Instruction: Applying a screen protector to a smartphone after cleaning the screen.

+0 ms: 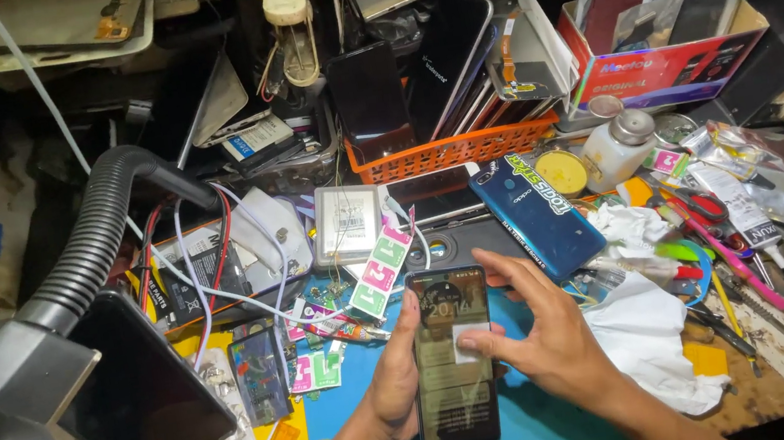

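My left hand [394, 376] grips a dark smartphone [456, 398] by its left edge, screen up and lit, over a blue mat [541, 432]. My right hand [538, 332] rests on the phone's right side. Its thumb and fingers press a small white square wipe [469, 340] onto the middle of the screen. A blue phone [535, 213] lies face down just beyond my right fingers.
An orange basket [453, 149] of upright phones stands at the back. A white cloth [652, 337], tweezers and coloured tools [719, 248] lie to the right. A black hose and lamp head [92, 239] fill the left, above a dark phone [148, 398], cables and batteries.
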